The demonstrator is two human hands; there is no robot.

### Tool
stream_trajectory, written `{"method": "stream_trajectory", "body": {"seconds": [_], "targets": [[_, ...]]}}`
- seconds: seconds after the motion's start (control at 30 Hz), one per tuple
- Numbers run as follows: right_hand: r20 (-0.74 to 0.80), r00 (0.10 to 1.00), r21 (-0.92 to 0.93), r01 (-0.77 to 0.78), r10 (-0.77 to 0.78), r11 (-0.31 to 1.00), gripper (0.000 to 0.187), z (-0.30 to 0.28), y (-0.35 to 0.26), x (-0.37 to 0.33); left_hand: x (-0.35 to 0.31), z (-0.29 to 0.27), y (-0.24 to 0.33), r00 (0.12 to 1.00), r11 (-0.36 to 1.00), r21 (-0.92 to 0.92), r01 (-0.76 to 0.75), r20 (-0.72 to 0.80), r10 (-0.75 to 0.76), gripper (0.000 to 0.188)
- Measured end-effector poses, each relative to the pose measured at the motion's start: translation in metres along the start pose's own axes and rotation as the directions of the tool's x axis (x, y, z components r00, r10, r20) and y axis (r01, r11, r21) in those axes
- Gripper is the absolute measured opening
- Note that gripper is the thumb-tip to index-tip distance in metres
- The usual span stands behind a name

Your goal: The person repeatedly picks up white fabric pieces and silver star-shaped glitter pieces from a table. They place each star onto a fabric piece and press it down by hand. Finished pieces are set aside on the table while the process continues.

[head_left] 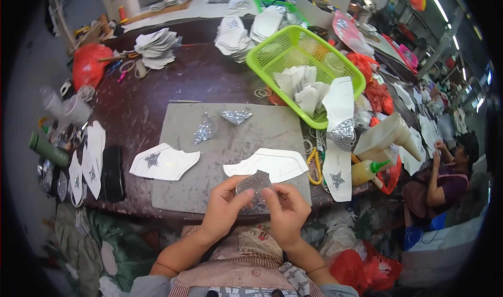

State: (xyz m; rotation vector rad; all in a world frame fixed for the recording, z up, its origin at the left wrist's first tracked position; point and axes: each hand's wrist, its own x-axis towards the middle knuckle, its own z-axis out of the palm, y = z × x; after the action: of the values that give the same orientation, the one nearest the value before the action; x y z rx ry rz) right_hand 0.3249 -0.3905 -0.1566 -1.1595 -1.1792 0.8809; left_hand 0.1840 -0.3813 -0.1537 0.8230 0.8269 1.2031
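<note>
Between my two hands, over the near edge of a grey work board, is a small grey glitter piece of shoe material. My left hand pinches its left side, thumb on top. On the opposite side, my right hand grips it the same way. Just beyond my fingers lies a white shoe-upper piece with drawn lines. Another white upper piece, bearing a glitter star, rests to the left. Two silver glitter pieces, one left and one right, lie farther up the board.
A green basket holding white pieces stands at the back right. Yellow-handled scissors, a glue bottle and a long white strip lie right of the board. Stacked white pieces sit at the back left. A co-worker sits at right.
</note>
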Motion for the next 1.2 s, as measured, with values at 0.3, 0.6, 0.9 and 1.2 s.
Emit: {"method": "stream_trajectory", "body": {"seconds": [0.3, 0.6, 0.9, 1.2], "targets": [[0.324, 0.884, 0.386, -0.449, 0.338, 0.806, 0.012, -0.006, 0.012, -0.005, -0.021, -0.035, -0.010, 0.976, 0.913, -0.348, 0.215, 0.106, -0.189, 0.019], [0.479, 0.855, 0.294, -0.368, 0.197, 0.882, 0.011, 0.010, 0.023, -0.009, -0.040, -0.058, 0.014, 0.996, 0.896, 0.437, -0.077, 0.081, 0.046, 0.028], [0.401, 0.837, 0.380, -0.522, 0.373, 0.764, 0.010, -0.014, 0.032, -0.026, 0.011, -0.128, 0.066, 0.892, 0.233, 0.878, -0.419, 0.349, 0.288, 0.051], [0.494, 0.794, 0.433, -0.578, 0.354, 0.692, 0.016, 0.011, 0.010, -0.013, -0.017, -0.049, 0.018, 0.982, 0.984, 0.156, 0.085, 0.153, -0.109, 0.060]]}}
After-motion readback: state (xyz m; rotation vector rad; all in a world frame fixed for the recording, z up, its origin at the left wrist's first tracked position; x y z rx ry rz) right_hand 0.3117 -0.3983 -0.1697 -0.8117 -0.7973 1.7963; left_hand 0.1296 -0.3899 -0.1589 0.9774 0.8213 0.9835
